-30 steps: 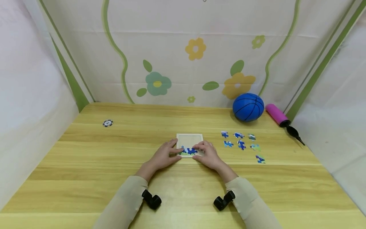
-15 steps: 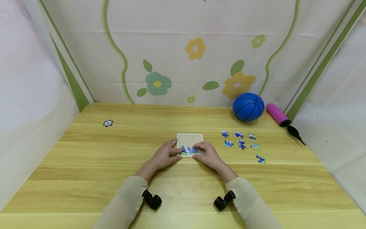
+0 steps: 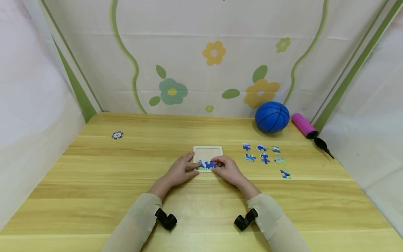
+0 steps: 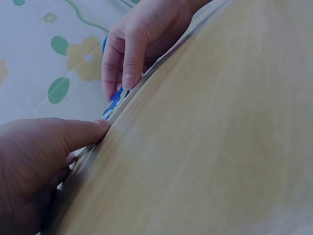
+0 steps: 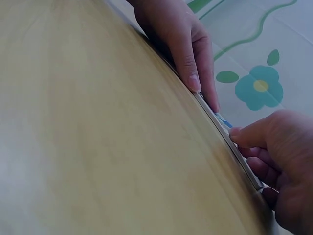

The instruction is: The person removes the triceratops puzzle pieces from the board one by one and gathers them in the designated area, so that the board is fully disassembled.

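In the head view, a light wooden puzzle frame lies on the table with blue and green jigsaw pieces along its near side. My left hand holds the frame's left near corner, thumb at the front edge and index finger reaching onto the left piece. At the other side, my right hand pinches a dark blue jigsaw piece between thumb and fingers, low inside the frame. The left wrist view shows the blue piece beneath the right fingertips. Part of each piece is hidden by fingers.
Several loose jigsaw pieces lie to the right of the frame. Behind them stand a blue ball and a pink hand pump with a black nozzle. A poker chip lies far left. A flowered curtain hangs behind the table.
The blue piece under my right hand changes its shine, paler half a second ago and dark again now. My right fingers bend slightly more around it; my left hand keeps its place.
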{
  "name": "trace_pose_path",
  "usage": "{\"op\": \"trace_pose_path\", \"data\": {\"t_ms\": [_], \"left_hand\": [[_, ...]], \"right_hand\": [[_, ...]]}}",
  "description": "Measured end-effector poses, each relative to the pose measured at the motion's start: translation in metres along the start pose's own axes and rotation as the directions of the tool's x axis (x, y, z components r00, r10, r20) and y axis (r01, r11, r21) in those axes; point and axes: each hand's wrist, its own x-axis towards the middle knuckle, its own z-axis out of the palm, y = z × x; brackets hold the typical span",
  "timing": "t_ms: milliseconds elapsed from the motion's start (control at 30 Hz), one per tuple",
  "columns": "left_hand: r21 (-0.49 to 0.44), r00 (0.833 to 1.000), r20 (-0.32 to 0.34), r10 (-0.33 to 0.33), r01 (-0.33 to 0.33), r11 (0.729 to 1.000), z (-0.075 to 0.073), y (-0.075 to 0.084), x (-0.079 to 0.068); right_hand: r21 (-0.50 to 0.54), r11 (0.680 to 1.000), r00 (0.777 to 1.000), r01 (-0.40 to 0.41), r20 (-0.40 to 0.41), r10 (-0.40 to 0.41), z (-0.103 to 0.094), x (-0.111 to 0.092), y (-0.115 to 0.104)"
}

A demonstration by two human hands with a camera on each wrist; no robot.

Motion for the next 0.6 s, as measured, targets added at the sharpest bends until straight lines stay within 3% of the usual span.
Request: {"op": "trace_pose_path", "data": {"t_ms": [300,600], "left_hand": [[0.000,1.000,0.003,-0.004,0.004,1.000,-0.001,-0.001,-0.001],[-0.006,1.000,0.006,-0.006,0.006,1.000,0.001,-0.002,0.000]], "right_hand": [[-0.049,0.998,0.999,-0.030,0.030,0.031,-0.006,0.001,-0.003],[-0.012,1.000,0.999,-0.023,0.043,0.023,-0.027,-0.005,-0.002]]}}
